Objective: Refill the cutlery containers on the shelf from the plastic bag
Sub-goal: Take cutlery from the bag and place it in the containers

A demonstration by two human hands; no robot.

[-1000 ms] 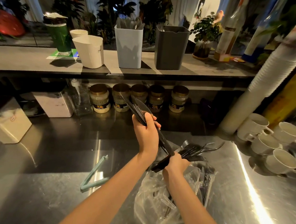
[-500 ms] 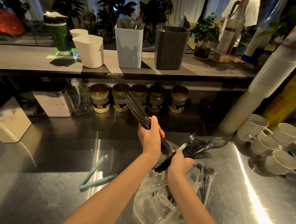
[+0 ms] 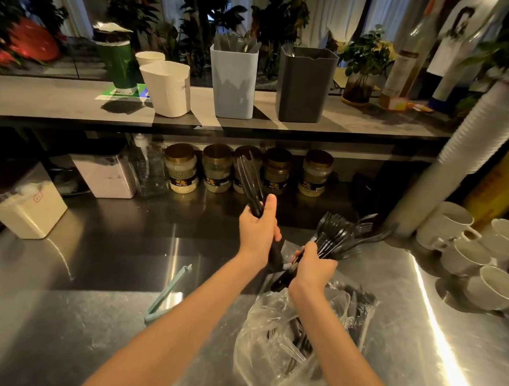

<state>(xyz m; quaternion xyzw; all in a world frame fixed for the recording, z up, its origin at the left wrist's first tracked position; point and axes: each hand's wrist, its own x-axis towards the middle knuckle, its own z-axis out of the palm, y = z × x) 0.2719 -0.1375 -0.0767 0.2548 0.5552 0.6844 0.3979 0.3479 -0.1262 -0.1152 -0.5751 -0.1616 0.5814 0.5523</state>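
My left hand [image 3: 259, 231] grips a bundle of black plastic knives [image 3: 248, 180] that points up and away, above the steel counter. My right hand [image 3: 312, 269] grips a fan of black plastic forks [image 3: 339, 233] with the tines pointing up to the right. Both hands hover just above the clear plastic bag [image 3: 291, 340], which lies open on the counter with more black cutlery inside. On the shelf behind stand a white container [image 3: 168, 89], a light blue container [image 3: 232, 82] with cutlery sticking out, and a dark grey container [image 3: 304, 84].
Several jars [image 3: 215, 169] line the back of the counter under the shelf. White mugs [image 3: 465, 256] cluster at the right beside a tall stack of white cups [image 3: 461, 141]. A teal bag clip [image 3: 166, 295] lies left of the bag. A white box [image 3: 26, 207] stands far left.
My left hand has swung its knives more upright and moved right. My right hand has lifted the forks up out of the bag, and the two bundles have come apart.
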